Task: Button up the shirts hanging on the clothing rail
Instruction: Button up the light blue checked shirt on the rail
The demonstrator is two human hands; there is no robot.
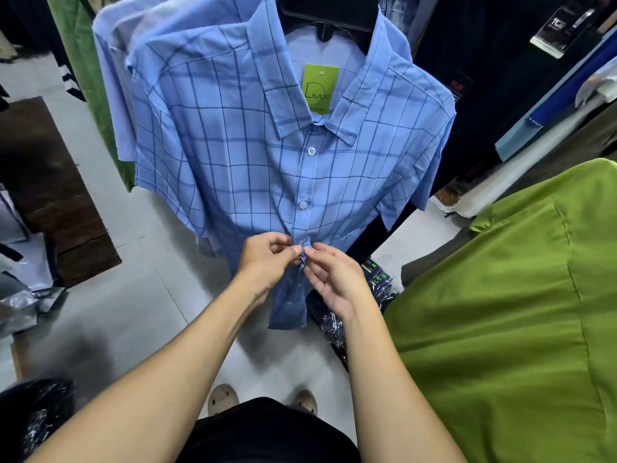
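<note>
Front of the rail, centre of view: blue checked shirt [233, 162] on a black hanger [330, 15], facing the person. Collar open, green card tag [319, 88] hanging inside the neck.

Placket status:
- upper button [311, 151] fastened
- second button [303, 205] fastened
- next position down is where both hands meet, just below the second button

Left hand [263, 259]: thumb and forefinger curled, pinching the placket edge from its side. Right hand [334, 279]: thumb and forefinger pinching the same bunch of cloth from the other side, remaining fingers loosely spread below. Fingertips of the two hands are touching or nearly so. The button itself is hidden between them, so whether it is through its hole cannot be told. Fabric is puckered at the pinch point. Lower shirt front [287, 305] hangs down between the wrists, in shadow.

Around it:
- plain pale blue shirts [110, 61] hang directly behind the checked one, offset to the left
- green garment [83, 61] further behind, left
- large green shirt [500, 312] fills the right side, close to the camera, near the right forearm
- dark bundles in clear plastic [377, 282] on the floor just behind the right hand
- pale tiled floor [133, 295], dark wooden board [50, 195] lying on it at left
- crumpled plastic bags [20, 305] at far left edge
- person's sandals [222, 397] and black shorts [267, 429] at the bottom of view
</note>
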